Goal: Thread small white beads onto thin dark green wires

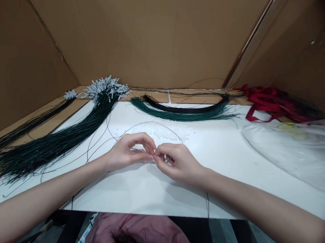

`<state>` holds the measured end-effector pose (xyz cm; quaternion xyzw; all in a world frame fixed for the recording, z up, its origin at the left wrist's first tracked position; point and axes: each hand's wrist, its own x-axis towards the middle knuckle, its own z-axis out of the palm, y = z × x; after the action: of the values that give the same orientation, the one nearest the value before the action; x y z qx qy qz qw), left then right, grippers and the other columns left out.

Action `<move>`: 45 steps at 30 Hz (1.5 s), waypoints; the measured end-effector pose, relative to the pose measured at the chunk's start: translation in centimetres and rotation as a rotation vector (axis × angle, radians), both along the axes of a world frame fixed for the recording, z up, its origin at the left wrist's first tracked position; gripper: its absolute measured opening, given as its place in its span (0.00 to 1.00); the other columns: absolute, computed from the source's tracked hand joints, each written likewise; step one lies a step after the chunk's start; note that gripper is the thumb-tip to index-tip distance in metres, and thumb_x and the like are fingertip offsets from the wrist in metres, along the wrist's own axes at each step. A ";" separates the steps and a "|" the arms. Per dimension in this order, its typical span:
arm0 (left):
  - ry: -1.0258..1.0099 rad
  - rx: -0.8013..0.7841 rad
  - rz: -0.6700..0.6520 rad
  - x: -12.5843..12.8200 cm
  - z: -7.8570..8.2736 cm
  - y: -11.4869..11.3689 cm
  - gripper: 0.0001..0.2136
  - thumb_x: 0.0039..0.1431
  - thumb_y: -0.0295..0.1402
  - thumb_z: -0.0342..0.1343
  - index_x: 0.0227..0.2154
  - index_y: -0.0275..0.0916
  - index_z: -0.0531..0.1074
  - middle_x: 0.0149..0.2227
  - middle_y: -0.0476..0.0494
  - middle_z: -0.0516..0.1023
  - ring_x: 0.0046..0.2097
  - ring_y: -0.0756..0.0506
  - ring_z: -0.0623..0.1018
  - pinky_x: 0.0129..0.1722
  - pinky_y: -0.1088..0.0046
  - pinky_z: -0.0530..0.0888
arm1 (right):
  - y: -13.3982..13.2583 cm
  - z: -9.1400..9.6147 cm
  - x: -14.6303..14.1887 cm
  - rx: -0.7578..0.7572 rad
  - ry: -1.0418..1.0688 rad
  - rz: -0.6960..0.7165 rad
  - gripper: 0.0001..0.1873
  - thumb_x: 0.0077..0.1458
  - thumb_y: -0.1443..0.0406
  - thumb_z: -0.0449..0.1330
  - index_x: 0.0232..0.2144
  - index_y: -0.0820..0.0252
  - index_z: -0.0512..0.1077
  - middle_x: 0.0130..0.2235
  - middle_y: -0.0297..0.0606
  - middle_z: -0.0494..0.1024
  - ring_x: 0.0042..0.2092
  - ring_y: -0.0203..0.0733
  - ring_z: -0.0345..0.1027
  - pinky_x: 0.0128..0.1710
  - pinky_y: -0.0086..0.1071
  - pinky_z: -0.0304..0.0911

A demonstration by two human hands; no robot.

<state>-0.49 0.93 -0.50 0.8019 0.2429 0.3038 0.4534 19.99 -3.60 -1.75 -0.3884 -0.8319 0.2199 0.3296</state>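
My left hand (125,149) and right hand (179,160) pinch something tiny and blurry (153,159) over the flat white worktop (225,158). A long, thin, dark wire (144,122) curves behind them, past small white beads (165,133).

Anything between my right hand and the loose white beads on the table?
Only a thin dark wire shows, arching across the white beads and down toward the back of the right hand; its height can't be judged.
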 end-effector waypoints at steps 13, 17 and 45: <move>-0.041 0.006 -0.003 0.0 -0.1 0.0 0.07 0.54 0.28 0.64 0.35 0.35 0.74 0.35 0.45 0.77 0.37 0.49 0.77 0.40 0.73 0.74 | -0.1 0.0 0.0 0.005 0.011 -0.006 0.07 0.56 0.69 0.55 0.27 0.61 0.70 0.27 0.32 0.72 0.27 0.31 0.61 0.29 0.25 0.55; -0.047 0.001 -0.013 0.1 -0.2 0.1 0.08 0.54 0.28 0.64 0.36 0.35 0.73 0.35 0.45 0.78 0.38 0.48 0.78 0.41 0.72 0.75 | -0.1 0.1 0.0 0.006 0.020 -0.005 0.07 0.56 0.68 0.55 0.27 0.61 0.70 0.27 0.32 0.72 0.27 0.31 0.60 0.29 0.25 0.55; -0.036 -0.010 -0.013 -0.1 -0.3 0.2 0.08 0.54 0.27 0.64 0.36 0.35 0.73 0.35 0.45 0.77 0.38 0.48 0.78 0.41 0.73 0.74 | 0.0 -0.1 -0.1 0.008 0.021 -0.001 0.06 0.56 0.69 0.55 0.27 0.62 0.70 0.26 0.32 0.71 0.27 0.30 0.60 0.29 0.25 0.54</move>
<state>-0.60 1.09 -0.84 0.7955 0.2311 0.3143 0.4636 19.94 -3.62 -1.82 -0.3854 -0.8290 0.2204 0.3400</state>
